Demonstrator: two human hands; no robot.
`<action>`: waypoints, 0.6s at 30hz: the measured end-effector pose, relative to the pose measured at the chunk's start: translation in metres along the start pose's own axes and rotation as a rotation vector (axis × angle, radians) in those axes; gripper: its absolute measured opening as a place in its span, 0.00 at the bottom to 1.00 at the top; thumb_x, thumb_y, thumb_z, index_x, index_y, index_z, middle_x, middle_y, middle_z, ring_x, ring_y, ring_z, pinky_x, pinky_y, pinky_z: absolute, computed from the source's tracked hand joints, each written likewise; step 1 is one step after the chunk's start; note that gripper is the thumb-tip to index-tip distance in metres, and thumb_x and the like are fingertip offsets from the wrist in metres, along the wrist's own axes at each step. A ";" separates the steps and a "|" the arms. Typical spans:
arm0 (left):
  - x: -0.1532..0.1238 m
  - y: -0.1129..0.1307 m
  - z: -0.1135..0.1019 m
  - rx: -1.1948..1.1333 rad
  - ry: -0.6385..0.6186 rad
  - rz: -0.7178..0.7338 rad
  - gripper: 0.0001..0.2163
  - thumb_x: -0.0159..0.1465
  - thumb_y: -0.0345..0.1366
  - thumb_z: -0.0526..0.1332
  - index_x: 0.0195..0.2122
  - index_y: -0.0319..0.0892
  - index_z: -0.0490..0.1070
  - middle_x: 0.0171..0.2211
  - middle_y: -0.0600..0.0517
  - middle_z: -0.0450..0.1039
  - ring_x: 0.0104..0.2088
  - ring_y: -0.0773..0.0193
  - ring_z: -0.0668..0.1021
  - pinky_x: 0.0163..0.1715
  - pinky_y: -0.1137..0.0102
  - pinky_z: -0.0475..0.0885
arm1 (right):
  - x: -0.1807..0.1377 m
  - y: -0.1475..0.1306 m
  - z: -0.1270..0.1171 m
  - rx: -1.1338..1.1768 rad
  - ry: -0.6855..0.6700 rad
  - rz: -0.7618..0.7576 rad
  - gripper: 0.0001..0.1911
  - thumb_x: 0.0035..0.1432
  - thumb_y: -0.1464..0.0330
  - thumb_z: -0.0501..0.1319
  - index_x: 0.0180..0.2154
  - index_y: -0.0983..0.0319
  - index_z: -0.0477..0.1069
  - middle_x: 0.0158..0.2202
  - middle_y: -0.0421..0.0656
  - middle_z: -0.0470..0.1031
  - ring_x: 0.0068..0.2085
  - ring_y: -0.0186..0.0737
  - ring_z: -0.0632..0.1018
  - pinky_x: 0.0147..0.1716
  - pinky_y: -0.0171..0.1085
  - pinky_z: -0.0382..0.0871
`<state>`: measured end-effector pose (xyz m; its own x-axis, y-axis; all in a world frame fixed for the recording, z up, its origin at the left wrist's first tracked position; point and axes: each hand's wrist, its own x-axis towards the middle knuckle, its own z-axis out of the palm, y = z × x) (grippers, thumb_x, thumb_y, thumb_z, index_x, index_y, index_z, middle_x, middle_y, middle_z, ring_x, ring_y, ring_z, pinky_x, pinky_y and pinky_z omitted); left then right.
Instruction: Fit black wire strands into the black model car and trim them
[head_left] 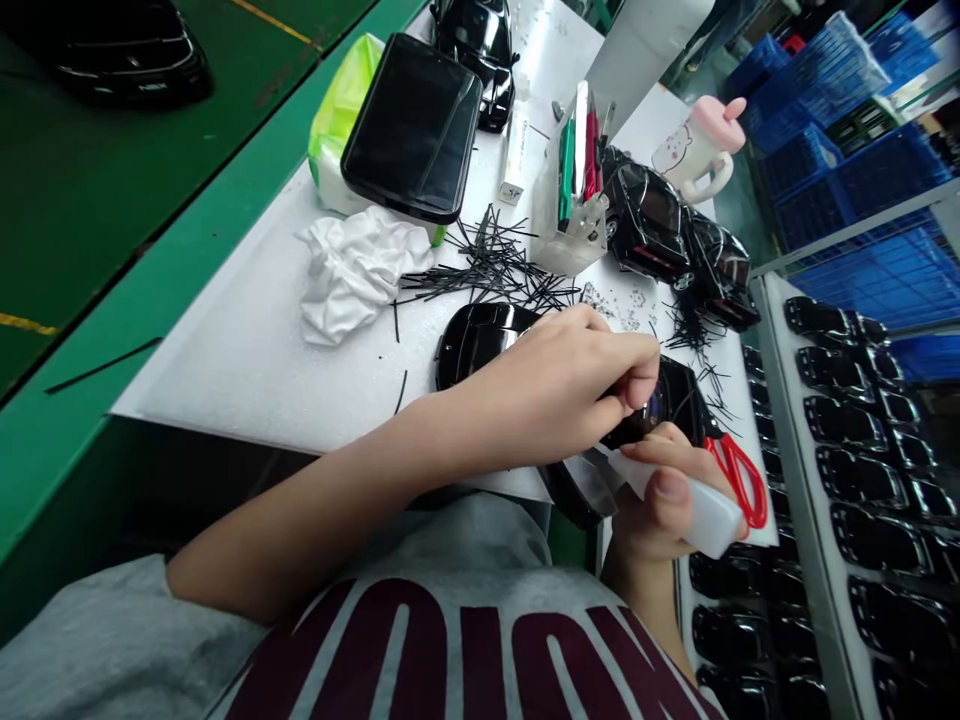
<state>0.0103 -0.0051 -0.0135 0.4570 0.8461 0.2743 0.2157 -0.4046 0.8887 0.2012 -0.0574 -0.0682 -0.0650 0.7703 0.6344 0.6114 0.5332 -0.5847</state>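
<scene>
A glossy black model car (478, 335) lies on the white tabletop, partly hidden by my left forearm. Above it my left hand (581, 375) is closed, fingers curled inward, and whatever they hold is hidden. Close beside it, my right hand (667, 490) wraps around a small white plastic squeeze bottle (712, 518), its narrow end pointing toward the car. Below my hands a dark curved part (574, 495) sticks out past the table edge. Red-handled scissors (742, 480) rest just right of my right hand.
Thin black strips (495, 260) are scattered behind the car. A crumpled white cloth (356, 270), a black tablet-like device (412, 125), a clear pen holder (570, 240), more black model cars (649, 220) and a pink-lidded cup (694, 150) stand around. Racks of cars (847, 420) are at right.
</scene>
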 end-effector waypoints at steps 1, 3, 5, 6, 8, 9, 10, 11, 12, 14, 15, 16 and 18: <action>0.000 0.000 0.000 0.010 -0.003 0.000 0.13 0.61 0.19 0.58 0.27 0.46 0.66 0.32 0.56 0.76 0.45 0.55 0.73 0.49 0.59 0.70 | 0.000 0.000 0.000 -0.001 -0.002 0.002 0.13 0.65 0.60 0.54 0.31 0.55 0.71 0.22 0.44 0.70 0.22 0.45 0.71 0.23 0.48 0.65; 0.000 0.000 0.000 0.025 -0.011 0.001 0.13 0.62 0.19 0.57 0.27 0.46 0.65 0.33 0.55 0.76 0.46 0.56 0.73 0.50 0.59 0.70 | 0.000 -0.001 0.000 0.012 -0.006 0.003 0.12 0.66 0.60 0.54 0.32 0.55 0.71 0.22 0.44 0.70 0.22 0.45 0.71 0.24 0.48 0.64; 0.000 0.000 0.000 0.031 -0.019 0.003 0.13 0.62 0.19 0.57 0.28 0.46 0.65 0.33 0.55 0.76 0.46 0.56 0.73 0.50 0.60 0.70 | 0.001 -0.003 0.000 0.033 -0.005 -0.001 0.12 0.66 0.62 0.54 0.32 0.55 0.71 0.22 0.43 0.70 0.22 0.44 0.71 0.24 0.47 0.63; 0.000 0.000 0.000 0.033 -0.022 0.002 0.13 0.62 0.19 0.56 0.28 0.46 0.65 0.33 0.55 0.76 0.46 0.56 0.73 0.50 0.60 0.70 | 0.001 -0.004 0.000 0.043 -0.005 -0.004 0.12 0.66 0.62 0.54 0.32 0.55 0.71 0.22 0.42 0.70 0.22 0.44 0.70 0.24 0.47 0.63; 0.000 0.000 0.000 0.034 -0.026 0.001 0.13 0.62 0.19 0.56 0.28 0.47 0.65 0.34 0.55 0.76 0.46 0.56 0.73 0.49 0.60 0.70 | 0.002 -0.005 0.000 0.060 -0.004 -0.011 0.11 0.66 0.63 0.54 0.32 0.55 0.71 0.22 0.42 0.70 0.21 0.43 0.70 0.24 0.46 0.61; -0.001 -0.001 0.000 0.034 -0.025 0.002 0.13 0.62 0.19 0.56 0.28 0.47 0.65 0.34 0.55 0.76 0.46 0.56 0.73 0.49 0.60 0.70 | 0.002 -0.005 0.001 0.066 -0.001 -0.014 0.11 0.67 0.63 0.54 0.32 0.55 0.71 0.22 0.42 0.71 0.21 0.43 0.70 0.24 0.46 0.61; -0.001 -0.001 0.000 0.034 -0.022 0.004 0.13 0.62 0.19 0.56 0.28 0.47 0.65 0.34 0.55 0.76 0.46 0.56 0.73 0.49 0.60 0.70 | 0.002 -0.005 0.002 0.071 0.004 -0.019 0.11 0.67 0.63 0.54 0.32 0.55 0.71 0.22 0.42 0.70 0.21 0.43 0.69 0.24 0.46 0.60; -0.001 -0.001 0.000 0.034 -0.019 0.006 0.13 0.62 0.19 0.56 0.28 0.47 0.65 0.34 0.55 0.76 0.47 0.56 0.73 0.48 0.61 0.70 | 0.002 -0.004 0.002 0.076 0.011 -0.024 0.11 0.67 0.63 0.54 0.32 0.55 0.71 0.22 0.41 0.70 0.21 0.42 0.69 0.24 0.45 0.60; -0.001 -0.001 0.000 0.031 -0.016 0.008 0.13 0.62 0.19 0.56 0.28 0.47 0.65 0.34 0.55 0.76 0.47 0.56 0.73 0.48 0.61 0.70 | 0.002 -0.003 0.003 0.080 0.019 -0.030 0.11 0.67 0.62 0.55 0.32 0.55 0.71 0.22 0.41 0.70 0.21 0.42 0.69 0.24 0.45 0.59; -0.001 -0.002 0.001 0.023 -0.012 0.008 0.13 0.63 0.20 0.56 0.29 0.46 0.65 0.34 0.55 0.76 0.47 0.56 0.73 0.47 0.61 0.70 | 0.002 -0.002 0.005 0.086 0.037 -0.043 0.12 0.66 0.62 0.55 0.31 0.56 0.71 0.22 0.41 0.69 0.21 0.41 0.68 0.23 0.44 0.58; -0.001 -0.002 0.001 0.018 -0.013 0.007 0.12 0.63 0.20 0.56 0.29 0.46 0.65 0.34 0.55 0.76 0.47 0.56 0.72 0.46 0.62 0.70 | 0.002 -0.001 0.006 0.088 0.046 -0.049 0.12 0.66 0.62 0.55 0.31 0.56 0.71 0.21 0.40 0.69 0.21 0.40 0.68 0.23 0.44 0.58; -0.001 -0.003 0.001 0.015 -0.014 0.005 0.12 0.63 0.20 0.56 0.29 0.46 0.66 0.35 0.54 0.76 0.47 0.56 0.72 0.45 0.62 0.70 | 0.002 0.000 0.006 0.091 0.054 -0.055 0.12 0.66 0.62 0.55 0.31 0.56 0.71 0.21 0.40 0.69 0.21 0.40 0.68 0.23 0.44 0.58; -0.001 -0.003 0.001 0.014 -0.016 0.006 0.12 0.63 0.20 0.56 0.30 0.46 0.66 0.35 0.54 0.75 0.46 0.56 0.71 0.44 0.62 0.70 | 0.002 0.001 0.007 0.096 0.061 -0.064 0.12 0.66 0.62 0.55 0.31 0.56 0.71 0.21 0.40 0.69 0.21 0.40 0.67 0.23 0.43 0.58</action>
<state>0.0101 -0.0048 -0.0169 0.4721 0.8382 0.2732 0.2252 -0.4142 0.8819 0.1964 -0.0528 -0.0707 -0.0517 0.7125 0.6998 0.5290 0.6139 -0.5859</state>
